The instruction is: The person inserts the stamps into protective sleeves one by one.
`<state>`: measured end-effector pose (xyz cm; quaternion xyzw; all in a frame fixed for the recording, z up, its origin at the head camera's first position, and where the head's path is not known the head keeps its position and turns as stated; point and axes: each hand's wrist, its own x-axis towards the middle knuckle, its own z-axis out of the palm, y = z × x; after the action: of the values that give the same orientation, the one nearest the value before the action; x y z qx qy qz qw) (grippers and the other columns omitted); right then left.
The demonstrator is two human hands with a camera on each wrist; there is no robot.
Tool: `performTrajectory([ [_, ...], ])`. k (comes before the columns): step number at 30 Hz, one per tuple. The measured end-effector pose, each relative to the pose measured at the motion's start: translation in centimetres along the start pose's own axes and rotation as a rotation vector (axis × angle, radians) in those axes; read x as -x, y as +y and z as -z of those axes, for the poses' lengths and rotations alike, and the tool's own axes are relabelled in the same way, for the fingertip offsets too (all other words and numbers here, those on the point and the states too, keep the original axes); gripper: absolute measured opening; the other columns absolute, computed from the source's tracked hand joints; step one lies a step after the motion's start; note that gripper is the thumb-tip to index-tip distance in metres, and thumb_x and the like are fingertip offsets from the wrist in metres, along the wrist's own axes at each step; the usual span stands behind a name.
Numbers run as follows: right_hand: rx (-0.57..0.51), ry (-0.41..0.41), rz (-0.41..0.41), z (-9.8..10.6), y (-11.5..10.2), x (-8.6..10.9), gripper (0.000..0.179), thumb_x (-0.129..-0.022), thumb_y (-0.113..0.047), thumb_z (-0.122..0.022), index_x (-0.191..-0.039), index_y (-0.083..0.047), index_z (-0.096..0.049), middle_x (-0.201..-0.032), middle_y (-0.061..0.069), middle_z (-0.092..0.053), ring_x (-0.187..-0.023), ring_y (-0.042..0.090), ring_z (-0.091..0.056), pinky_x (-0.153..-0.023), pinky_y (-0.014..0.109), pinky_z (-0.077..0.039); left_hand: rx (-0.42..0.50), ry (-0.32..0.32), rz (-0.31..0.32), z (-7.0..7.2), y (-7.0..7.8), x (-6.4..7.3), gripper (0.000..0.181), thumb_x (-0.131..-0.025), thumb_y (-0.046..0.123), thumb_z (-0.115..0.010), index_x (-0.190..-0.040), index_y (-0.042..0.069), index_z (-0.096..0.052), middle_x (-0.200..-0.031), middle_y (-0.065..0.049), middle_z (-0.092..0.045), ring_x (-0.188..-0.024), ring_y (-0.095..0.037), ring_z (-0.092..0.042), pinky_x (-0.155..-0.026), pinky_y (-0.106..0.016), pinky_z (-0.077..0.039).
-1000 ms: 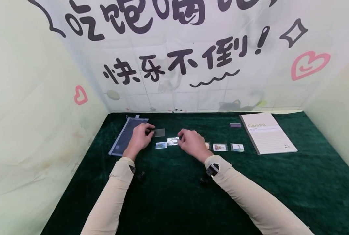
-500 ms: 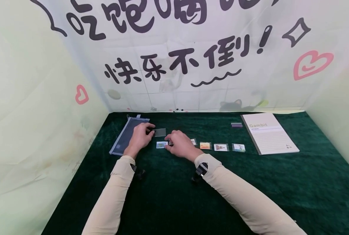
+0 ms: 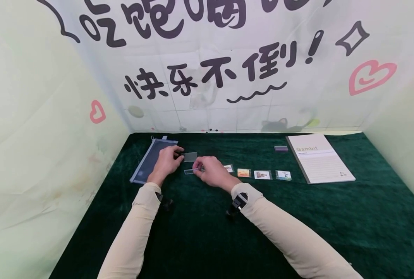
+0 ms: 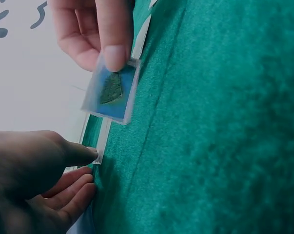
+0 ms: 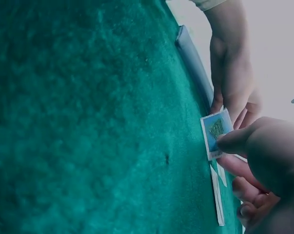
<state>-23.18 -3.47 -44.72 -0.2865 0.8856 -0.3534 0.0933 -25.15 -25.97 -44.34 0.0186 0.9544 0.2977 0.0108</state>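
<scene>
My right hand (image 3: 212,170) pinches a small stamp (image 5: 217,127) by one edge between thumb and fingertip. A green motif on blue within a white border shows on it. In the head view the stamp (image 3: 190,171) is tilted and looks like a thin slab. My left hand (image 3: 166,161) holds the left edge of a flat clear plastic sleeve (image 3: 191,157) just behind the stamp. In the left wrist view the left thumb (image 4: 81,153) lies on the sleeve's edge, with the other fingers curled below. The stamp and sleeve are apart.
Right of my right hand lies a row of sleeved stamps: one partly hidden (image 3: 229,168), an orange one (image 3: 243,173), a figure one (image 3: 262,175) and a small pile (image 3: 283,175). A zip pouch (image 3: 145,164), purple block (image 3: 280,148) and notebook (image 3: 320,159) lie around.
My right hand has moved left from a shiny sleeve to the blue stamp and lifted it off the cloth, tilting it. My left hand has stayed at the clear sleeve.
</scene>
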Motion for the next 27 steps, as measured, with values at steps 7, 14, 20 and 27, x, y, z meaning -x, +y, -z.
performTrajectory([
  [7,-0.169,-0.001,-0.028,0.6,0.0,0.4,0.013,-0.108,-0.026,-0.070,-0.117,-0.020,-0.077,-0.107,-0.002,-0.074,-0.085,0.018,-0.065,-0.080,0.035,-0.055,-0.019,-0.011,-0.003,0.0,-0.1,-0.5,0.034,-0.106,0.015,-0.069,-0.140,0.008,-0.069,-0.141,-0.017,-0.070,-0.126,-0.034,-0.068,-0.111,-0.054,-0.055],
  [14,-0.212,0.003,-0.044,1.2,0.0,0.9,0.017,-0.109,-0.031,-0.068,-0.119,-0.021,-0.078,-0.106,-0.002,-0.073,-0.082,0.020,-0.063,-0.075,0.035,-0.054,-0.014,-0.027,0.009,0.1,0.4,-0.5,0.033,-0.106,0.013,-0.070,-0.138,0.009,-0.070,-0.137,-0.018,-0.070,-0.123,-0.034,-0.067,-0.110,-0.056,-0.054],
  [20,-0.223,0.025,-0.025,1.5,0.3,1.4,0.021,-0.110,-0.032,-0.066,-0.121,-0.019,-0.078,-0.104,-0.003,-0.072,-0.080,0.021,-0.061,-0.073,0.036,-0.053,-0.013,-0.026,0.011,-0.2,0.3,-0.8,0.033,-0.105,0.011,-0.070,-0.139,0.010,-0.070,-0.134,-0.016,-0.071,-0.121,-0.033,-0.066,-0.110,-0.054,-0.055],
  [27,-0.214,0.049,0.005,2.2,0.4,2.0,0.025,-0.110,-0.033,-0.066,-0.123,-0.015,-0.078,-0.102,-0.001,-0.069,-0.082,0.023,-0.058,-0.071,0.035,-0.049,0.023,0.037,0.012,-0.2,0.3,-0.7,0.032,-0.100,0.005,-0.075,-0.131,0.009,-0.073,-0.119,-0.013,-0.074,-0.110,-0.029,-0.071,-0.102,-0.049,-0.059],
])
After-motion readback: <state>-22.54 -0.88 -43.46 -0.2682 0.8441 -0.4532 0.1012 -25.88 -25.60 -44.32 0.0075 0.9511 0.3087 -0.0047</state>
